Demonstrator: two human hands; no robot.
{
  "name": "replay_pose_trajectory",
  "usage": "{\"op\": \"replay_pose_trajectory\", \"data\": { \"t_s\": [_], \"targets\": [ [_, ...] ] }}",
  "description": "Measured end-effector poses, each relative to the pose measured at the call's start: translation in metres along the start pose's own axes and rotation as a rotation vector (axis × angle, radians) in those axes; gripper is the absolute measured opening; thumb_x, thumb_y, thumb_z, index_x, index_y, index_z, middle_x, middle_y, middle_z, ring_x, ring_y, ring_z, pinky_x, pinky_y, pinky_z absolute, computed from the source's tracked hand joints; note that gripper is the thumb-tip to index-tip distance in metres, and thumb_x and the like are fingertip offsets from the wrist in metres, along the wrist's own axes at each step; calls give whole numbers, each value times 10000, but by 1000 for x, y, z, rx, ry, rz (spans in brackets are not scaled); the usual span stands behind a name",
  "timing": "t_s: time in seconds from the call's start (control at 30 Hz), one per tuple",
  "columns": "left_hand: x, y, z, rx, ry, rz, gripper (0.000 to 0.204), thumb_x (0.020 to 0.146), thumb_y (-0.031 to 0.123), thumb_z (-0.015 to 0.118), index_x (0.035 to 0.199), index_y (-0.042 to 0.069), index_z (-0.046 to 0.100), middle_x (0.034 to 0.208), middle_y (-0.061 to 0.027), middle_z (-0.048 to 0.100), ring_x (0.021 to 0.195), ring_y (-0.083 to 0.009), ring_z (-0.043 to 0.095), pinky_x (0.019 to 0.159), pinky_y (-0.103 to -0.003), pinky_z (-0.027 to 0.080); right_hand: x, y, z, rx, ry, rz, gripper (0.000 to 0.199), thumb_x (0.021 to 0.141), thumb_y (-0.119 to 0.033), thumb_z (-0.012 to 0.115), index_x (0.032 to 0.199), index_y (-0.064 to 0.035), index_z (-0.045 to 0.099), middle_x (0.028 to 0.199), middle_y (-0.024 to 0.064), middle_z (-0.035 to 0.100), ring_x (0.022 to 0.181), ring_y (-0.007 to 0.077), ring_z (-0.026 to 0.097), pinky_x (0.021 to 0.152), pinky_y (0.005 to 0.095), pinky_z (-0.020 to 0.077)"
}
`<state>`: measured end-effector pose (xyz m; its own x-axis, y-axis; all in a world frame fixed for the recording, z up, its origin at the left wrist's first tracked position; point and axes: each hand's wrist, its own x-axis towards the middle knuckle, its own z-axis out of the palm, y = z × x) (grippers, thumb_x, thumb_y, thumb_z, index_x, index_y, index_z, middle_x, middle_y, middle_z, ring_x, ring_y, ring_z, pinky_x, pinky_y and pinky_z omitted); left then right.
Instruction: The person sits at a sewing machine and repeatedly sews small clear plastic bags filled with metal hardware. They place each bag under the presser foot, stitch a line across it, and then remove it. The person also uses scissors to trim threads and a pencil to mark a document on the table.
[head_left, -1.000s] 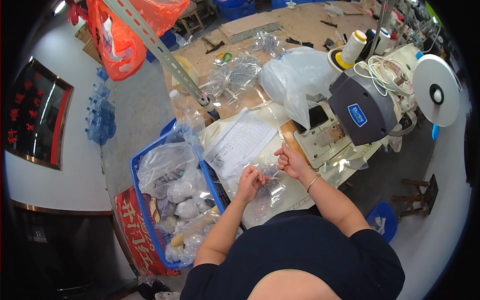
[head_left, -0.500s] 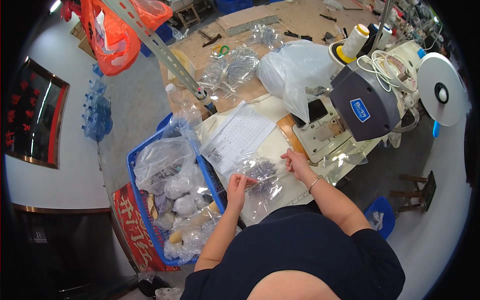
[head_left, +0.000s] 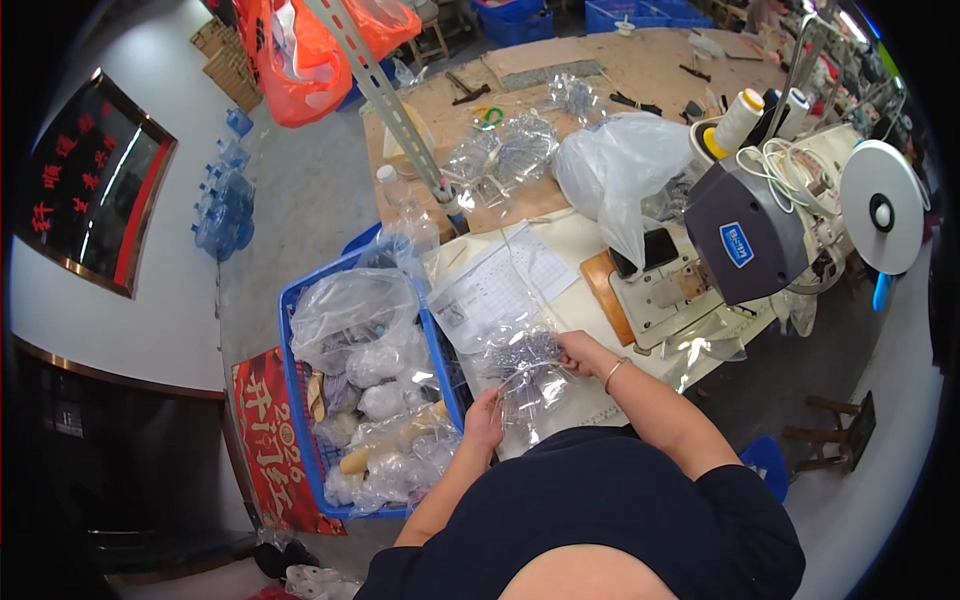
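A bundle of clear plastic packets with greyish contents [head_left: 525, 352] lies on the white worktop in front of me. A thin white strip [head_left: 525, 372] crosses its middle, and a length of it seems to run up over the paper. My left hand [head_left: 484, 420] is at the bundle's lower left, fingers pinched at the end of the strip. On the other side my right hand [head_left: 585, 355] is closed on the bundle's upper right edge. Its fingertips are partly hidden by shiny plastic. A printed sheet [head_left: 500, 285] lies just beyond the bundle.
A blue basket [head_left: 432, 345] full of plastic-wrapped goods stands at my left. To the right is a sewing machine [head_left: 745, 235] with thread cones [head_left: 740, 120]. Farther back lie a white plastic bag [head_left: 615, 165] and a similar tied bundle [head_left: 515, 150]. A slotted metal post [head_left: 385, 95] rises at the left.
The view has shifted, so the scene sits farther right and lower. My right hand has come in onto the bundle, my left has moved to its lower side, and the white strip now crosses it.
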<state>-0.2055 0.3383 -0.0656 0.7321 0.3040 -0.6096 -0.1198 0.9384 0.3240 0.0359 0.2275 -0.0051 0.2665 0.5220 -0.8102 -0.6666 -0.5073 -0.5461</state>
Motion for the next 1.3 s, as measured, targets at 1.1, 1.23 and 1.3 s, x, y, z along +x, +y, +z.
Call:
{"op": "replay_pose_trajectory", "data": {
  "t_s": [1.1, 1.23, 1.3],
  "targets": [
    [-50, 64, 148, 2061, -587, 1291, 105, 746, -40, 594, 820, 27, 561, 1247, -133, 519, 1031, -284, 558, 833, -376, 464, -90, -56, 6, -705, 135, -1047, 274, 869, -150, 567, 1117, -37, 602, 845, 79, 591, 739, 206, 568, 752, 296, 459],
    [-44, 57, 152, 1618, -426, 892, 49, 810, -50, 576, 833, -8, 580, 1337, -191, 430, 899, -178, 617, 693, -265, 501, -84, -13, 34, -745, 156, -1275, 270, 816, -120, 593, 1079, -66, 625, 1049, 122, 554, 921, 312, 523, 832, 347, 445],
    [-31, 54, 146, 1268, -402, 562, 53, 835, -46, 547, 862, -8, 572, 1381, -166, 414, 730, -108, 586, 635, -233, 480, -72, 4, 34, -866, 200, -1398, 256, 806, -114, 594, 1057, -78, 633, 1130, 118, 526, 989, 330, 490, 863, 368, 429]
  ]
}}
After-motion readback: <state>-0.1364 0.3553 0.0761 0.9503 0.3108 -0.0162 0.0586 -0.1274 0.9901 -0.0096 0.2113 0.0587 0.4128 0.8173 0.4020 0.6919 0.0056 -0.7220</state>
